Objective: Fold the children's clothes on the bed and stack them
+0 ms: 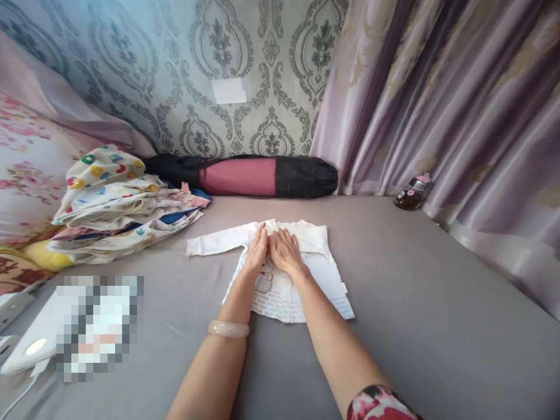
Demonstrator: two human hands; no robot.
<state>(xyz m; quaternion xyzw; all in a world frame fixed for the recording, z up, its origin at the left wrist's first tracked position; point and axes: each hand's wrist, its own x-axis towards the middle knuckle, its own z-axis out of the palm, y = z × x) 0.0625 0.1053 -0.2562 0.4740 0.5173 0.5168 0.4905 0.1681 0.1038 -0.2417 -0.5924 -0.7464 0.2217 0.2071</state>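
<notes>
Both my hands are open and laid on the shirt (pixel 291 291), nothing pinched: left hand (pixel 257 249) tilted onto its edge near the middle, right hand (pixel 285 252) flatter, fingers spread. Shirt lies on the bed sheet (pixel 394 280), right in front of me. Looks like smoothing: light palm pressure, stroke outward from the middle, don't drag the print (pixel 265 279) or bunch the collar. Collar points at the wall (pixel 269 70), hem at me; body's long axis runs near-to-far, left sleeve (pixel 216 242) out sideways.
</notes>
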